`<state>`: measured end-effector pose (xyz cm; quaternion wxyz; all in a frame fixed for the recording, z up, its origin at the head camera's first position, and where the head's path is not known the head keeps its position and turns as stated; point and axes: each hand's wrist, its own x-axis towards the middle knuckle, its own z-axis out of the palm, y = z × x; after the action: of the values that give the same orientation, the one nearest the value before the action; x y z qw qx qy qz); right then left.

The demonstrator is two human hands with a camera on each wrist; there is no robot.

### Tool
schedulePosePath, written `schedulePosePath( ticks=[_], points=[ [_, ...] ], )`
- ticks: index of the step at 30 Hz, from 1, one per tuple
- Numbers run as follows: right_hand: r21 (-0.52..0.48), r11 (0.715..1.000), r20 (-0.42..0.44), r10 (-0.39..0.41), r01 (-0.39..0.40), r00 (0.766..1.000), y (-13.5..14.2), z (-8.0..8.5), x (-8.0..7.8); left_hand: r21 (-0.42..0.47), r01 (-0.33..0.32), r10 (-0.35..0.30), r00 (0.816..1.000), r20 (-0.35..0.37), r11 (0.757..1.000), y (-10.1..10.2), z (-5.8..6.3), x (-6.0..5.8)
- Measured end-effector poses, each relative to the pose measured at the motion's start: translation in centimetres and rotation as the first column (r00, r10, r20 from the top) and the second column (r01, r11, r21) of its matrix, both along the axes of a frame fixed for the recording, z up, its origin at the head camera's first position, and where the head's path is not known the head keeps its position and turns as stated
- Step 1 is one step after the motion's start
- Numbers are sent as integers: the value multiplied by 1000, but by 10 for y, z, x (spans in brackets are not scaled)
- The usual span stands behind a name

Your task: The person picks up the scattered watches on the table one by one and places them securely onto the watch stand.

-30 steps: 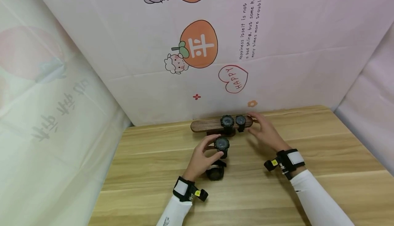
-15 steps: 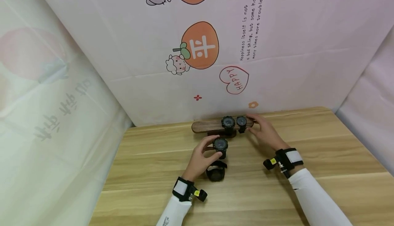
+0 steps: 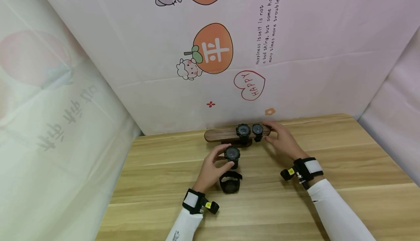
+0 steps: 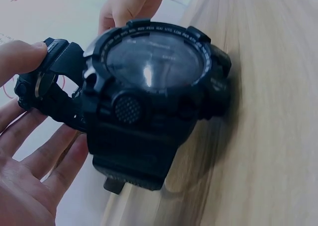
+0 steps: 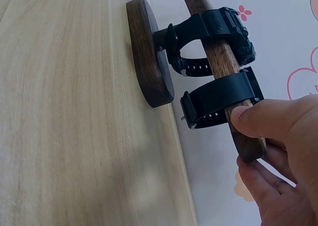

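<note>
"While the left hand pinches a black sports wristwatch, where is that watch?"

"Just in front of the wooden watch stand, near another wristwatch on the table."

"And the right hand?"

"Gripping the stand's right end, beside two wristwatches looped round it."

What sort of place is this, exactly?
Perhaps a makeshift recording booth: printed sheets close off a wooden table on three sides, and small cameras are strapped to the person's wrists near a watch stand.
</note>
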<state>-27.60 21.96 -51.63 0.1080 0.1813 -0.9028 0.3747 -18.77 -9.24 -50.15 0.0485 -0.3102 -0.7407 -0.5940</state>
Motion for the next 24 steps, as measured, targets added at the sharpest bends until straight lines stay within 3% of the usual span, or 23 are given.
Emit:
schedulePosePath(
  ticks=[24],
  points=[
    [-17,1000,18,-14,14,1000,-1,1,1,17,-67,67,997,-26,998,-14,-13,-11]
  ],
)
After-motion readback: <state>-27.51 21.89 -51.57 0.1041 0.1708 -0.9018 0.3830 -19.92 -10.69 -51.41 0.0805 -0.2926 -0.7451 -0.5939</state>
